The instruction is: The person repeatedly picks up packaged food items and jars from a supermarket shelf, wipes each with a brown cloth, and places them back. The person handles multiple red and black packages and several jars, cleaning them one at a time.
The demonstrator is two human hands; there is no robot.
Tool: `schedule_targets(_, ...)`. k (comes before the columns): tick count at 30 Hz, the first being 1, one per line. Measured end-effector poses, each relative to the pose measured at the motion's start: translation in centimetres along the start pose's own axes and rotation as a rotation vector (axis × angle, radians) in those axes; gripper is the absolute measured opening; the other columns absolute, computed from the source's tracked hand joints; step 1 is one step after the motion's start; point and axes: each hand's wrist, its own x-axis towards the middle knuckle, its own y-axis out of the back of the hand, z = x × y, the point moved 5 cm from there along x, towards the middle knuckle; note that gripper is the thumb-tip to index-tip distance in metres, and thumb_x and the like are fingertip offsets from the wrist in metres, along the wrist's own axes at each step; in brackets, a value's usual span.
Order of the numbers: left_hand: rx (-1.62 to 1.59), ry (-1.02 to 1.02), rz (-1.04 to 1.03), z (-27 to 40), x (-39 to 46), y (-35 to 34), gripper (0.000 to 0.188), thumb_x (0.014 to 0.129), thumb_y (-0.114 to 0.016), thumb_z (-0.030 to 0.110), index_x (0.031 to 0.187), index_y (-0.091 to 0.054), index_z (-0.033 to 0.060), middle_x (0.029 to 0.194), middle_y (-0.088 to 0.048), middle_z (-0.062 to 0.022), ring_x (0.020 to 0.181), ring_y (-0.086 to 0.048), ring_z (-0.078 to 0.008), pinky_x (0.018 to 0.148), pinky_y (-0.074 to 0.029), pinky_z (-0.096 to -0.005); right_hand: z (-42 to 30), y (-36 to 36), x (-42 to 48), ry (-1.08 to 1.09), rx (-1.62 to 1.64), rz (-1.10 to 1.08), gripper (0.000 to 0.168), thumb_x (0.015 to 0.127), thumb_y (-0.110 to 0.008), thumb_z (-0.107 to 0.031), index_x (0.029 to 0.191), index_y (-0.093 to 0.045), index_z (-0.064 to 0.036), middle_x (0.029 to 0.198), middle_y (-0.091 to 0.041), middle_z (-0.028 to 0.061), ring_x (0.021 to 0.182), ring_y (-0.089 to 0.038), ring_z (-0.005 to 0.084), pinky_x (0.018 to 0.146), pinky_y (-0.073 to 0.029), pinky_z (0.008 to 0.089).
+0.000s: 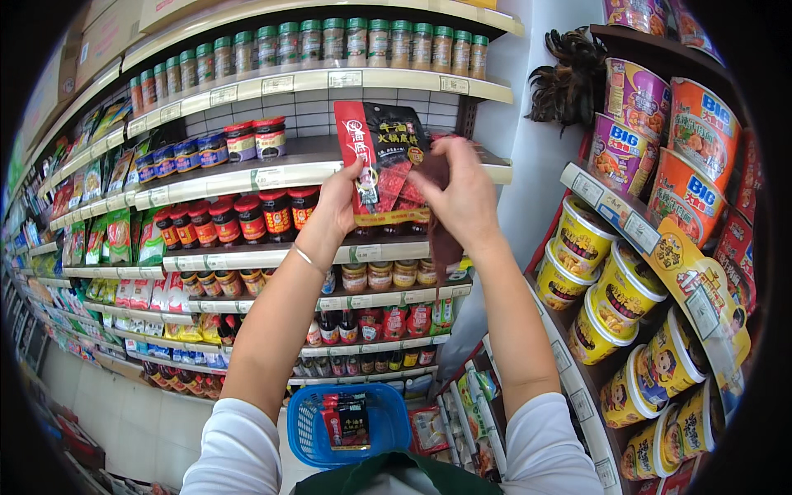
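Note:
My left hand grips the left edge of a red and black hot pot seasoning packet, held upright before the shelves. My right hand is at the packet's right side and holds a dark reddish-brown cloth, which hangs down below the packet. The thumb of that hand lies near the packet's front; whether it touches is unclear. Below, a blue plastic basket stands near my body with several similar packets inside.
Shelves of green-capped spice jars, red-lidded sauce jars and small jars face me. At right, shelves hold instant noodle tubs and cups. A feather duster hangs by the wall.

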Motion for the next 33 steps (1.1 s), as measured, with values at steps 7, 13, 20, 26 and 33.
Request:
schedule_targets(7,-0.239,0.006,-0.225,-3.2,-5.9,3.0,0.036,0.097,-0.048,0.037,0.108,-0.059,0.0042,0.104,-0.066,-0.0134,0.087,-0.066,-0.0236,0.074,-0.056,-0.0365,-8.1,-5.3,-8.8,0.527,-0.173,-0.263,0.057,0.078,-0.06,-0.019,0.132,-0.048,-0.002,0.142,-0.042,0.0126,0.134,-0.037,0.0267,0.11,-0.024,0.0529)
schedule_targets(13,0.054,-0.222,0.142,-2.0,-10.5,0.9,0.032,0.099,-0.044,0.028,0.121,-0.055,0.0071,0.115,-0.061,-0.0082,0.104,-0.06,-0.02,0.088,-0.05,-0.0364,-7.9,-5.7,-6.4,0.394,-0.021,-0.229,0.062,0.078,-0.057,-0.013,0.138,-0.042,-0.005,0.143,-0.041,0.0112,0.134,-0.036,0.0292,0.111,-0.021,0.0526)
schedule_targets(20,0.293,-0.204,-0.005,1.2,-12.1,1.4,0.041,0.101,-0.039,0.038,0.13,-0.047,0.0094,0.115,-0.06,-0.0027,0.099,-0.059,-0.0136,0.085,-0.05,-0.0306,-9.4,-6.6,1.1,0.45,0.023,-0.03,0.058,0.079,-0.057,-0.013,0.136,-0.045,-0.009,0.14,-0.045,0.0123,0.131,-0.04,0.0297,0.109,-0.03,0.0482)
schedule_targets(26,0.282,-0.235,0.03,-0.3,-13.0,0.6,0.045,0.099,-0.042,0.042,0.129,-0.049,0.0084,0.112,-0.062,-0.0017,0.1,-0.059,-0.0113,0.085,-0.05,-0.0298,3.0,-8.1,6.9,0.081,0.106,-0.092,0.042,0.088,-0.045,-0.015,0.127,-0.051,-0.001,0.122,-0.057,0.0225,0.113,-0.054,0.0367,0.097,-0.043,0.0393)
schedule_targets(33,0.098,-0.114,0.122,-1.0,-12.7,4.8,0.042,0.099,-0.044,0.04,0.12,-0.053,0.0061,0.108,-0.064,-0.0068,0.09,-0.065,-0.0184,0.078,-0.056,-0.0368,-0.8,-4.6,1.3,-0.047,0.302,0.149,0.036,0.087,-0.046,-0.011,0.118,-0.059,-0.001,0.116,-0.061,0.021,0.112,-0.056,0.0354,0.096,-0.044,0.0417)
